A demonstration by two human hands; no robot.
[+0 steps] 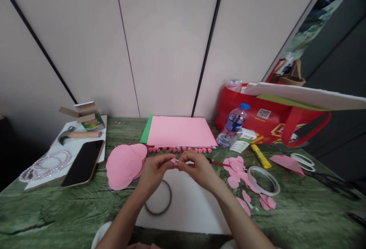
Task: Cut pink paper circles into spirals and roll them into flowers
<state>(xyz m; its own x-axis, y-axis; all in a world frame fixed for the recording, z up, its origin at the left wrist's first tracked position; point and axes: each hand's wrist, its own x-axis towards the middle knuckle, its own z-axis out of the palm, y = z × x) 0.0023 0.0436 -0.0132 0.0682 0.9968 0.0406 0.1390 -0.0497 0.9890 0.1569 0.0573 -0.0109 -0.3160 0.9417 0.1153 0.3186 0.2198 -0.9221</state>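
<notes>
A small piece of pink paper (174, 161) is pinched between the fingertips of my left hand (156, 171). My right hand (197, 168) is closed at the paper's right side, its thumb and forefinger pressed together against it. Both hands are above a white sheet (197, 211), where a thin dark ring (170, 199) lies near my left wrist. Just beyond my fingers runs a row of small pink rolled pieces (200, 150). Large pink paper shapes (122, 167) are piled left of my left hand.
Behind the row lie pink sheets (180, 130). Right are pink cut pieces (236, 167), a tape roll (276, 188), glue stick (260, 156), scissors (331, 180), bottle (233, 125) and red bag (257, 115). Left are a phone (84, 163), hammer (82, 134), beads (47, 165) and box (93, 122).
</notes>
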